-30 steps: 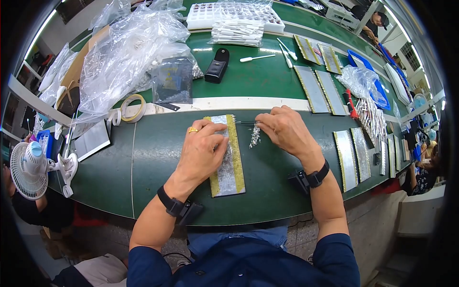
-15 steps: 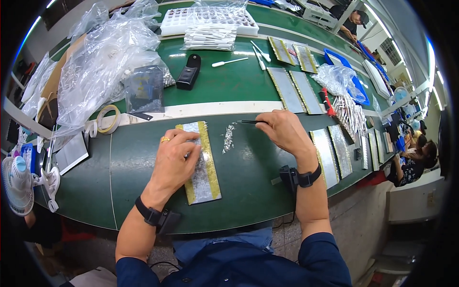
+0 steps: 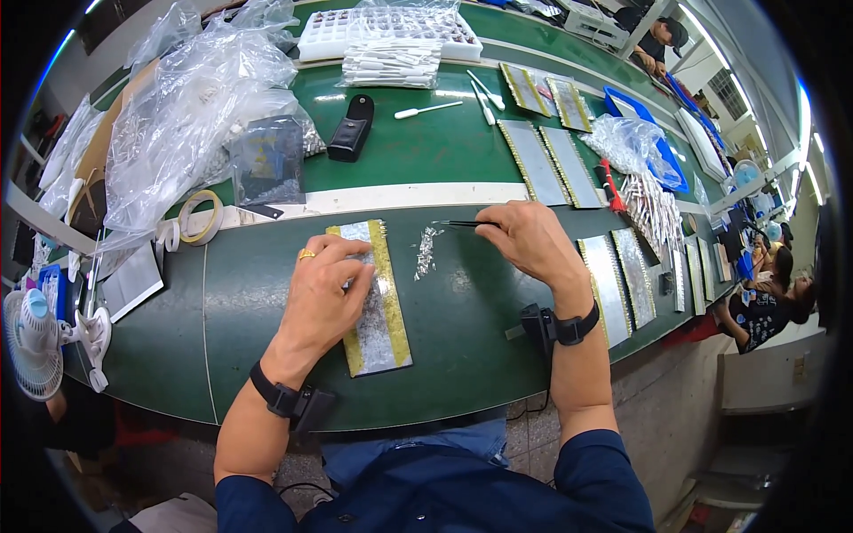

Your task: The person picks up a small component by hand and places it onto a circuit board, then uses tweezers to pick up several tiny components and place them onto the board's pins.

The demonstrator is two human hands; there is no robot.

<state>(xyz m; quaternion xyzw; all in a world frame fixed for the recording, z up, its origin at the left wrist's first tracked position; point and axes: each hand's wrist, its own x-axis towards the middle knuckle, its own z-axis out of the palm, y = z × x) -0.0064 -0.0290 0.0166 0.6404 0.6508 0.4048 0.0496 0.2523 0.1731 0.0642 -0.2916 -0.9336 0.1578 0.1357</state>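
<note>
My left hand point(image 3: 327, 289) rests over a flat silvery plate point(image 3: 380, 342) with yellow strips along both long sides. Its fingers are bent in toward the thumb, and whatever they pinch, if anything, is hidden. Part of the plate's upper left is covered by this hand. Right of the plate, a small heap of tiny shiny metal pieces point(image 3: 425, 256) lies on the green bench. My right hand point(image 3: 531, 242) grips dark tweezers point(image 3: 462, 223), whose tips point left at the heap's far end. Whether the tips hold a piece is too small to tell.
More silvery plates point(image 3: 604, 286) lie to the right, with others point(image 3: 533, 164) beyond the white ledge. Tape rolls point(image 3: 201, 218), plastic bags point(image 3: 195, 124) and a small fan point(image 3: 35, 329) are at left. A black case point(image 3: 350, 131) lies ahead. Co-workers sit farther off.
Both hands stay nearly in place, the tweezers still at the heap's far end. The whole view has shifted very slightly.
</note>
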